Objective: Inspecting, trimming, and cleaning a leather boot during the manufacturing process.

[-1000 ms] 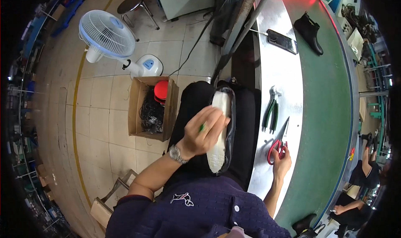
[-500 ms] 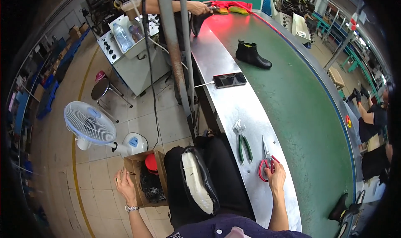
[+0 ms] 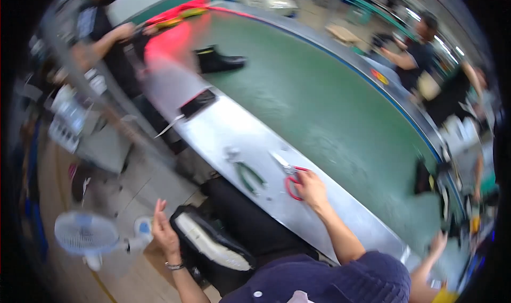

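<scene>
My right hand (image 3: 312, 190) has its fingers closed on the red handles of a pair of scissors (image 3: 291, 172) lying on the metal strip of the table, blades pointing away. Green-handled pincers (image 3: 245, 172) lie to the left of them. My left hand (image 3: 165, 234) is raised beside my lap, fingers stretched upward, with nothing visible in them. Close to it, a black shoe upper (image 3: 213, 240) rests on my thighs, its pale underside facing up.
A phone (image 3: 198, 104) with a white cable and a black ankle boot (image 3: 218, 61) stand farther along the green-topped table (image 3: 319, 122). A fan (image 3: 87, 234) is on the left. A co-worker's hand (image 3: 125, 31) is at the far left end; other people are at right.
The view has swung to the right, blurring much of the scene. My left hand has moved from the cardboard box toward the shoe upper. My right hand stays at the scissors.
</scene>
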The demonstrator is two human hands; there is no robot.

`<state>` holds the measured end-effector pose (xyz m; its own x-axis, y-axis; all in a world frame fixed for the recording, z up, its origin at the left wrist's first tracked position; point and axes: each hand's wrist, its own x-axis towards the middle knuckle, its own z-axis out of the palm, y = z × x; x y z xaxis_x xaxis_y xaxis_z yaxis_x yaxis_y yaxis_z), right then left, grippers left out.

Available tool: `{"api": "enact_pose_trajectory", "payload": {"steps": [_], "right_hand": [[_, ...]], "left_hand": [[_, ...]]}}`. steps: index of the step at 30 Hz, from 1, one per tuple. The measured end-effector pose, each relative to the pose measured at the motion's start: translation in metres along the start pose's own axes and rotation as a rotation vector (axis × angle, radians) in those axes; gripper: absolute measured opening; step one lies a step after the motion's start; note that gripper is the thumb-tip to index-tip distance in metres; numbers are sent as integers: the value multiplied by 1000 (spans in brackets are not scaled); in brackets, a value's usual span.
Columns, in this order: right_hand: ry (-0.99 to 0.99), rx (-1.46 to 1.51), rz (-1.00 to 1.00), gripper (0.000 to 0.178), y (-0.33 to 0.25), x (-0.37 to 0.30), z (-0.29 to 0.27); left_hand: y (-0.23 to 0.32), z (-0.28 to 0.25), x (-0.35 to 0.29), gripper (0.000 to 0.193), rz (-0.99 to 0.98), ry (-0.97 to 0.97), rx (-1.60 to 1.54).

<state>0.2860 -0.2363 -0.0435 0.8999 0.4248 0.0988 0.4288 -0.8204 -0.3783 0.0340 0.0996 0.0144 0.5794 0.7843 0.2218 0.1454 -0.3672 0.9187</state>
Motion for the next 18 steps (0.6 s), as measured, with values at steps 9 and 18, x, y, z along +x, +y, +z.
{"api": "enact_pose_trajectory", "payload": {"steps": [9,18], "right_hand": [[199,106,-59,30,-3,-1,-1],[12,198,-235,54,-85,51,49]], "left_hand": [[11,36,30,71,-139,-225,-103],[24,61,7,50,-209,141,-54]]}}
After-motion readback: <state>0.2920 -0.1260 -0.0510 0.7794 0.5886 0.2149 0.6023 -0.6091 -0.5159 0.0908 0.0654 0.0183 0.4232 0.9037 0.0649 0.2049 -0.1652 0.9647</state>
